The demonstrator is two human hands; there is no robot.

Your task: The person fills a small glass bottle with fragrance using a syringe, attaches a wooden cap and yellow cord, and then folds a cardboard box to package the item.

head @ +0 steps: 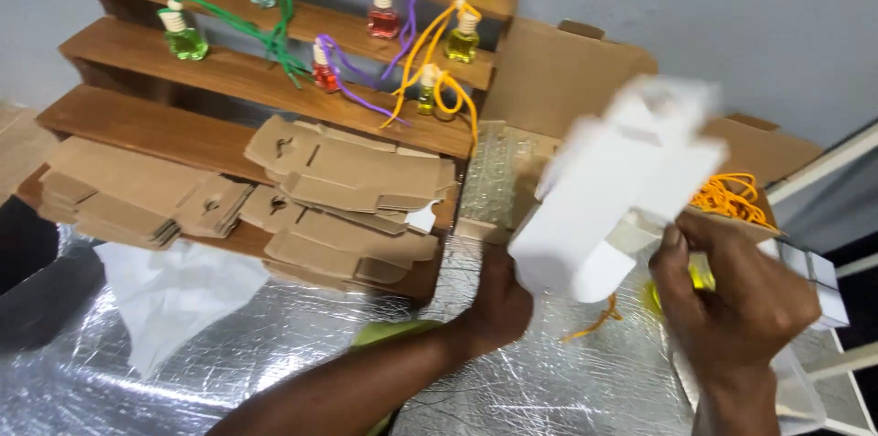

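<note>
Silver foil surface (pixel 229 344) carried stepped wooden shelf (pixel 146 125). Flat brown carton blanks (pixel 347 180) lay stacked on shelf, unfolded. White carton (pixel 622 189), blurred, right of shelf, partly formed; left hand (pixel 498 299) and right hand (pixel 732 294) fingers closed on it. Small yellow bottle (pixel 700 276) under right hand, unboxed.

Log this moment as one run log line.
left hand: on white box | right hand: gripping box, yellow bottle | brown flat boxes on shelf | surface: foil
</note>
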